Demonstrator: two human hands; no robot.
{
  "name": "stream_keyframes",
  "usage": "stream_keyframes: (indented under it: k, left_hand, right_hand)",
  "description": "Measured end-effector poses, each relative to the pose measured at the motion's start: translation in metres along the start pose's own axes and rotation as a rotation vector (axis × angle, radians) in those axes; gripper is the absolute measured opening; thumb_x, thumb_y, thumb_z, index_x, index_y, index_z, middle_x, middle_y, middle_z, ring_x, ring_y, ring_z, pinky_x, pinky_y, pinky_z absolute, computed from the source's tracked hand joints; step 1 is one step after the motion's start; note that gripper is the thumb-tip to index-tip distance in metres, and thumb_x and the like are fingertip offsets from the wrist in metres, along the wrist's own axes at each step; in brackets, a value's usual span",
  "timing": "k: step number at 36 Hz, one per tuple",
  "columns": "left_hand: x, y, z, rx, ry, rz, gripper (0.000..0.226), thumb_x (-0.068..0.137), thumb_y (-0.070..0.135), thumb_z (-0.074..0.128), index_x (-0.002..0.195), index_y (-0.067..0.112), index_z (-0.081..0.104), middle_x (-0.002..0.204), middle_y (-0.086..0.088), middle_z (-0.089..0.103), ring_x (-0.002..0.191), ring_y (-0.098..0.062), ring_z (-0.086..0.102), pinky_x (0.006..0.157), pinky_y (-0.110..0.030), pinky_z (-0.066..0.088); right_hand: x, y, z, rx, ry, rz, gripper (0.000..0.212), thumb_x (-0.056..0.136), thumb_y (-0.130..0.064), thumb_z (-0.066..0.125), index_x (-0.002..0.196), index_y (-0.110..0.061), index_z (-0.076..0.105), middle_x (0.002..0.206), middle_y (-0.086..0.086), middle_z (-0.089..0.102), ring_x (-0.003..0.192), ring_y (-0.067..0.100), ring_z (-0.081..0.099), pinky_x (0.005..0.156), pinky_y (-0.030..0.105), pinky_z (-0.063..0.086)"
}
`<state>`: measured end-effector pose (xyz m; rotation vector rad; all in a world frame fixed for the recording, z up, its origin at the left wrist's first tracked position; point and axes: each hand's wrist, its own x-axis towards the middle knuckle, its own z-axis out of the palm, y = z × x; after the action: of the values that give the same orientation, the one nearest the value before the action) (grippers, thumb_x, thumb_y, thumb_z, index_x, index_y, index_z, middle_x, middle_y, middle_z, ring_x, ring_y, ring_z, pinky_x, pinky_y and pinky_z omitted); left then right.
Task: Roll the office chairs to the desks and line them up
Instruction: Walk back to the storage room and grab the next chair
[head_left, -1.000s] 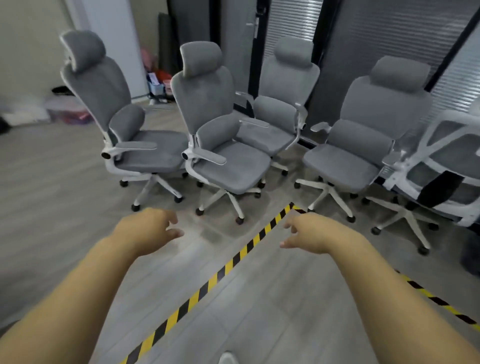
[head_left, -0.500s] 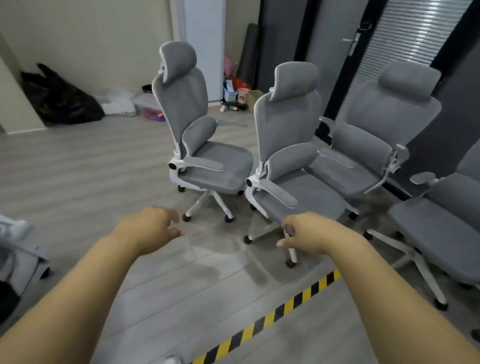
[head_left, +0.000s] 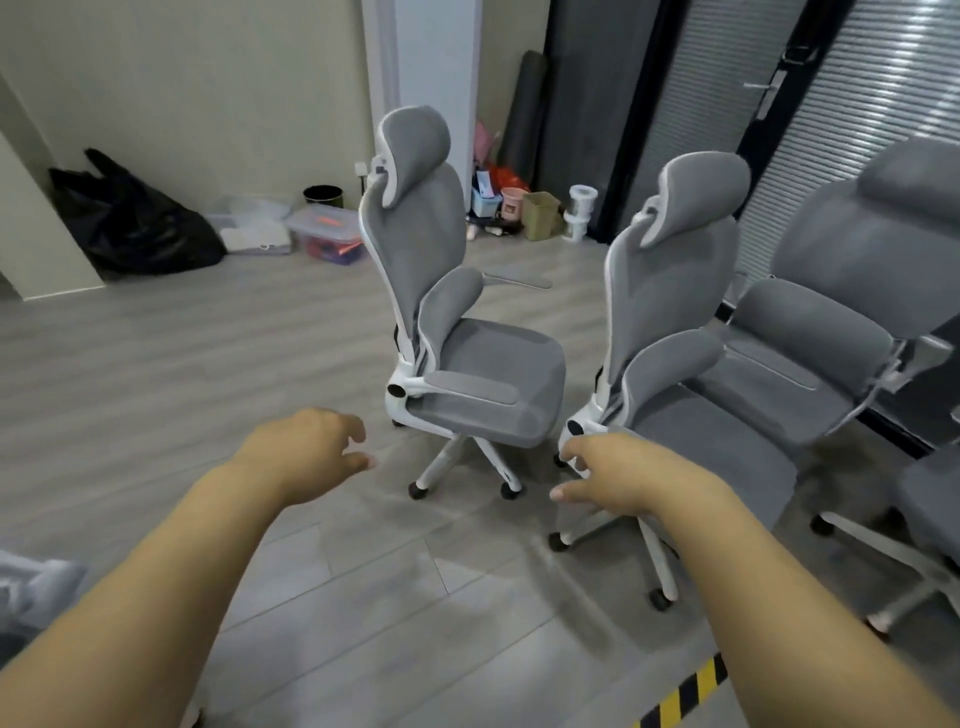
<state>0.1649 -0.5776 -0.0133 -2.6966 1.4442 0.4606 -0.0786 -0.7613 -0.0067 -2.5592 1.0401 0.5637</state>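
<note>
Several grey office chairs with white frames stand on the wood floor. The leftmost chair (head_left: 457, 332) stands side-on, its seat pointing right. Beside it, the second chair (head_left: 670, 332) has the same pose, and a third chair (head_left: 831, 322) fills the right edge. My left hand (head_left: 306, 452) reaches out with loosely curled fingers, holding nothing, a short way left of the first chair's armrest. My right hand (head_left: 613, 473) is also empty, fingers relaxed, in front of the second chair's armrest hub; whether it touches cannot be told.
A black bag (head_left: 135, 223) and a clear storage box (head_left: 327, 239) lie by the back wall. Small bins and cups (head_left: 524, 208) crowd the corner by a white pillar. Yellow-black floor tape (head_left: 680, 696) runs at the lower right. Part of another chair (head_left: 31, 592) shows at the left edge.
The view has swung left and moved closer to the chairs; the two leftmost chairs now loom larger. Both hands stay outstretched and empty, now nearer the armrests.
</note>
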Motion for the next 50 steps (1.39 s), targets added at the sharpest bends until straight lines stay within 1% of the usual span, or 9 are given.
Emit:
stream_keyframes:
  k: [6, 14, 22, 29, 34, 39, 45, 48, 50]
  left_hand:
    - [0.062, -0.051, -0.019, -0.029, -0.003, -0.037, 0.041, 0.088, 0.055, 0.049, 0.121, 0.031, 0.053, 0.122, 0.007, 0.059, 0.109, -0.016, 0.055, 0.089, -0.034, 0.047]
    - [0.154, -0.116, -0.055, -0.038, 0.013, -0.136, 0.043, 0.089, 0.057, 0.047, 0.124, 0.032, 0.05, 0.125, 0.007, 0.056, 0.11, -0.016, 0.055, 0.084, -0.032, 0.047]
    - [0.238, -0.181, -0.09, -0.078, 0.042, -0.18, 0.041, 0.088, 0.056, 0.048, 0.122, 0.032, 0.052, 0.122, 0.008, 0.057, 0.109, -0.016, 0.055, 0.08, -0.029, 0.042]
    - [0.312, -0.248, -0.11, -0.084, 0.008, -0.158, 0.042, 0.089, 0.055, 0.049, 0.123, 0.03, 0.052, 0.123, 0.007, 0.058, 0.108, -0.016, 0.056, 0.085, -0.03, 0.044]
    - [0.376, -0.307, -0.132, -0.058, 0.027, -0.108, 0.041, 0.087, 0.056, 0.051, 0.121, 0.032, 0.053, 0.121, 0.008, 0.059, 0.106, -0.017, 0.056, 0.083, -0.031, 0.046]
    - [0.44, -0.348, -0.154, 0.005, -0.004, -0.01, 0.042, 0.088, 0.056, 0.05, 0.123, 0.033, 0.052, 0.122, 0.008, 0.058, 0.109, -0.016, 0.055, 0.084, -0.032, 0.047]
    - [0.512, -0.369, -0.18, 0.024, -0.034, 0.108, 0.043, 0.088, 0.056, 0.051, 0.124, 0.033, 0.051, 0.123, 0.008, 0.058, 0.111, -0.017, 0.054, 0.088, -0.032, 0.047]
    - [0.551, -0.372, -0.19, 0.038, -0.036, 0.172, 0.042, 0.087, 0.055, 0.051, 0.123, 0.033, 0.052, 0.123, 0.008, 0.058, 0.11, -0.017, 0.055, 0.088, -0.032, 0.046]
    - [0.578, -0.373, -0.197, 0.042, -0.033, 0.21, 0.041, 0.087, 0.055, 0.051, 0.122, 0.033, 0.053, 0.122, 0.008, 0.059, 0.11, -0.018, 0.054, 0.088, -0.031, 0.046]
  right_hand:
    - [0.083, -0.039, -0.035, -0.049, -0.003, -0.039, 0.054, 0.083, -0.054, 0.06, 0.127, -0.023, 0.049, 0.124, 0.002, 0.057, 0.108, 0.023, 0.055, 0.092, 0.037, 0.047]
    - [0.207, -0.093, -0.093, -0.069, 0.004, -0.16, 0.061, 0.084, -0.054, 0.059, 0.135, -0.028, 0.043, 0.134, -0.002, 0.052, 0.119, 0.021, 0.051, 0.094, 0.036, 0.044]
    - [0.314, -0.156, -0.152, -0.111, 0.007, -0.244, 0.053, 0.083, -0.053, 0.06, 0.127, -0.025, 0.05, 0.127, -0.001, 0.057, 0.114, 0.022, 0.053, 0.093, 0.039, 0.045]
    - [0.394, -0.208, -0.182, -0.116, 0.008, -0.242, 0.053, 0.082, -0.053, 0.06, 0.128, -0.028, 0.049, 0.124, -0.001, 0.057, 0.111, 0.022, 0.054, 0.093, 0.042, 0.046]
    - [0.446, -0.244, -0.201, -0.106, 0.046, -0.157, 0.052, 0.084, -0.054, 0.058, 0.127, -0.027, 0.048, 0.121, -0.003, 0.059, 0.109, 0.021, 0.054, 0.09, 0.04, 0.047]
    - [0.489, -0.282, -0.217, 0.005, 0.229, -0.006, 0.048, 0.086, -0.053, 0.055, 0.121, -0.02, 0.051, 0.113, 0.0, 0.062, 0.102, 0.024, 0.058, 0.085, 0.041, 0.051]
    - [0.528, -0.307, -0.238, 0.103, 0.423, 0.088, 0.047, 0.089, -0.05, 0.054, 0.127, -0.023, 0.048, 0.121, -0.001, 0.057, 0.108, 0.024, 0.056, 0.084, 0.04, 0.05]
    - [0.551, -0.313, -0.25, 0.108, 0.484, 0.181, 0.032, 0.09, -0.046, 0.052, 0.107, -0.019, 0.051, 0.104, 0.001, 0.057, 0.091, 0.025, 0.055, 0.071, 0.035, 0.045]
    - [0.569, -0.316, -0.259, 0.106, 0.525, 0.245, 0.029, 0.091, -0.044, 0.051, 0.088, -0.016, 0.042, 0.09, 0.001, 0.051, 0.077, 0.024, 0.049, 0.064, 0.033, 0.04]
